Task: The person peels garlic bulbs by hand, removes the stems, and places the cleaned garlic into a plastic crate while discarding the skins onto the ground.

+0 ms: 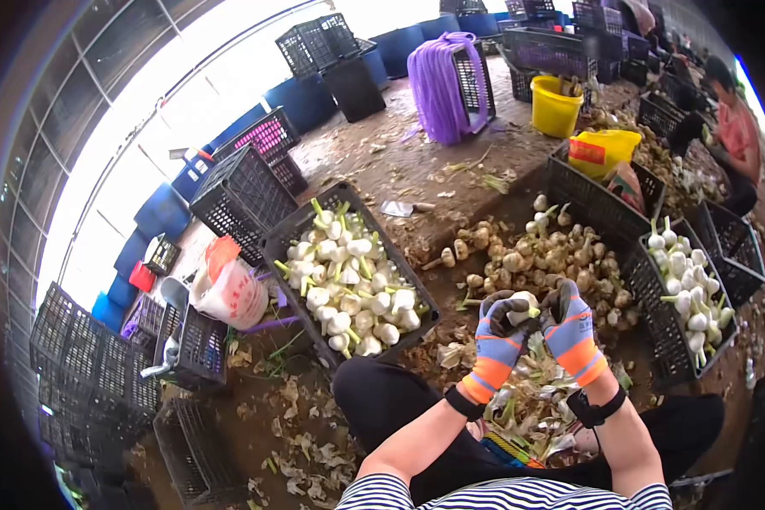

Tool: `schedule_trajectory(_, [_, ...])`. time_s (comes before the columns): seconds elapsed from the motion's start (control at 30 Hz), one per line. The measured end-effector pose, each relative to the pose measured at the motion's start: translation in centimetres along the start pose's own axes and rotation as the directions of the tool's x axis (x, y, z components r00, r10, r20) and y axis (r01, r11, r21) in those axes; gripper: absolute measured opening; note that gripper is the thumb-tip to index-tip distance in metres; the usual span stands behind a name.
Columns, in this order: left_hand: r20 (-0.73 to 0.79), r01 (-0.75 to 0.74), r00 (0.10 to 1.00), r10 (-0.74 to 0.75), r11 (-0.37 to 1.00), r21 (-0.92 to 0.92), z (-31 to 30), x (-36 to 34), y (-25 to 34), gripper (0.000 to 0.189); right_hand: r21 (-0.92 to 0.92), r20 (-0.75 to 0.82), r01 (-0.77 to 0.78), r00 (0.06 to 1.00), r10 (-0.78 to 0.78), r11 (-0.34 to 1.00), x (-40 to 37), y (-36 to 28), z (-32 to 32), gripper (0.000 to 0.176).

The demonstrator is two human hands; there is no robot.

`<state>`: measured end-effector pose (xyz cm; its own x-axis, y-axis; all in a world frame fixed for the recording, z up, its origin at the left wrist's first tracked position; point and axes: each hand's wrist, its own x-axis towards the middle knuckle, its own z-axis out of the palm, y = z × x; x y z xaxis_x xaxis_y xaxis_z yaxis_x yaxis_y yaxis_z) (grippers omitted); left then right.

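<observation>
The fingers of the left hand are gripping a garlic bulb above scattered peelings, probably steadying it for the right hand, whose bent fingers are lying just beside it, their hold unclear.

The supporting surface was a brown floor, littered with papery skins and scraps of green leaf. Directly on it lay a loose heap of brownish garlic bulbs, spread between a black crate of white garlic at left and a second, similarly filled crate at right. Behind the heap stood a crate holding a yellow bag. A flat-bladed tool lay near the left crate. Farther back: a yellow bucket and purple netting draped over another crate. Lower left: one more black crate, orientation unclear.
</observation>
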<state>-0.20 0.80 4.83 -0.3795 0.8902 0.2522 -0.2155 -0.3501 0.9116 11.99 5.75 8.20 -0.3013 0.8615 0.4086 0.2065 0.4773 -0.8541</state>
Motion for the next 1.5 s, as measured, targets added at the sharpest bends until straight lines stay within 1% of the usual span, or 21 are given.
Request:
schedule_trajectory(0.1, [-0.067, -0.147, 0.987, 0.148, 0.989, 0.026, -1.2, 0.4, 0.3, 0.046, 0.006, 0.046, -0.044, 0.998, 0.044, 0.999, 0.9, -2.7, 0.5, 0.044])
schedule_trajectory(0.17, [-0.140, 0.035, 0.989, -0.051, 0.993, -0.116, -1.2, 0.6, 2.0, 0.035, 0.077, -0.003, 0.079, 0.997, -0.079, 0.994, 1.0, -2.8, 1.4, 0.037])
schedule_trajectory(0.2, [-0.155, -0.025, 0.988, 0.017, 0.999, -0.047, -1.8, 0.8, 1.7, 0.028, 0.100, -0.010, 0.081, 0.997, -0.081, 0.992, 1.1, -3.6, 1.7, 0.038])
schedule_trajectory(0.23, [-0.172, 0.043, 0.981, -0.088, 0.968, -0.249, -1.6, 0.6, 2.4, 0.024, 0.028, 0.012, 0.037, 0.999, -0.037, 0.999, 1.1, -2.5, 1.9, 0.040])
schedule_trajectory(0.27, [-0.148, 0.044, 0.985, -0.089, 0.958, -0.285, -2.1, 0.7, 2.2, 0.021, 0.013, 0.034, -0.087, 0.996, 0.087, 0.996, 1.2, -1.0, 2.3, 0.043])
schedule_trajectory(0.4, [-0.032, 0.106, 0.991, -0.128, 0.918, -0.383, -1.9, 0.4, 3.9, 0.018, 0.156, -0.006, -0.154, 0.988, 0.157, 0.976, 2.2, -3.0, 1.1, 0.051])
schedule_trajectory(0.57, [0.027, 0.135, 0.990, -0.137, 0.889, -0.437, -1.9, 0.4, 4.7, 0.024, 0.168, -0.255, -0.037, 0.964, 0.080, 0.985, 3.0, 4.3, 1.1, 0.041])
schedule_trajectory(0.67, [0.070, 0.137, 0.991, -0.118, 0.849, -0.510, -2.0, 0.7, 4.3, 0.029, -0.027, -0.214, -0.341, 0.920, 0.328, 0.940, 2.3, 6.7, -0.1, 0.050])
schedule_trajectory(0.7, [0.064, 0.135, 0.991, -0.120, 0.852, -0.506, -1.7, 0.9, 4.5, 0.029, -0.023, -0.208, -0.342, 0.921, 0.331, 0.939, 1.7, 6.5, -0.8, 0.050])
schedule_trajectory(0.77, [0.097, 0.180, 0.983, -0.155, 0.717, -0.674, -1.6, 1.2, 5.2, 0.032, -0.488, 0.154, -0.184, 0.944, 0.291, 0.853, 1.1, 6.7, -1.5, 0.051])
schedule_trajectory(0.83, [0.058, 0.213, 0.966, -0.252, 0.647, -0.732, -3.5, 2.1, 4.6, 0.036, -0.468, 0.086, -0.192, 0.962, 0.260, 0.863, -0.5, 9.2, -0.1, 0.049])
schedule_trajectory(0.93, [-0.059, 0.135, 0.984, -0.170, 0.913, -0.385, -6.5, 4.4, 6.8, 0.030, -0.071, 0.109, -0.443, 0.887, 0.448, 0.894, -0.9, 12.7, 0.7, 0.045])
schedule_trajectory(1.03, [-0.181, 0.162, 0.961, -0.209, 0.956, -0.246, -11.5, 7.2, 13.4, 0.015, 0.262, 0.175, -0.599, 0.801, 0.573, 0.757, 0.6, 13.9, 1.0, 0.038])
schedule_trajectory(1.1, [-0.270, 0.024, 0.963, -0.028, 1.000, -0.017, -13.6, 8.9, 17.8, 0.014, 0.254, 0.134, -0.642, 0.764, 0.631, 0.724, 1.5, 13.7, 1.6, 0.034])
schedule_trajectory(1.17, [-0.352, -0.107, 0.930, 0.104, 0.994, 0.010, -18.2, 11.3, 18.7, 0.021, 0.296, 0.125, -0.504, 0.862, 0.491, 0.811, 1.6, 16.6, 3.3, 0.029])
schedule_trajectory(1.23, [-0.457, -0.182, 0.862, 0.219, 0.975, 0.124, -26.0, 14.7, 16.3, 0.027, 0.393, 0.216, -0.573, 0.818, 0.534, 0.719, 1.6, 15.4, 4.3, 0.024])
schedule_trajectory(1.3, [-0.544, -0.256, 0.746, 0.384, 0.920, 0.299, -32.2, 17.5, 13.8, 0.028, 0.312, 0.267, -0.576, 0.816, 0.512, 0.756, 1.4, 17.9, 6.1, 0.024])
schedule_trajectory(1.37, [-0.560, -0.252, 0.733, 0.386, 0.919, 0.304, -38.5, 19.8, 11.5, 0.036, 0.210, 0.323, -0.608, 0.782, 0.532, 0.766, 1.8, 16.8, 6.7, 0.027])
schedule_trajectory(1.43, [-0.501, 0.139, 0.700, 0.509, 0.592, 0.794, -42.4, 22.5, 10.0, 0.047, 0.106, 0.295, -0.608, 0.775, 0.559, 0.787, 3.1, 15.7, 7.6, 0.029])
schedule_trajectory(1.47, [-0.421, 0.191, 0.740, 0.524, 0.437, 0.879, -42.1, 22.7, 11.1, 0.057, 0.064, 0.279, -0.648, 0.741, 0.610, 0.759, 4.0, 15.6, 8.2, 0.030])
schedule_trajectory(1.5, [-0.438, 0.261, 0.681, 0.587, 0.364, 0.894, -43.8, 24.2, 11.3, 0.058, 0.032, 0.274, -0.653, 0.734, 0.621, 0.757, 5.1, 14.4, 8.7, 0.031])
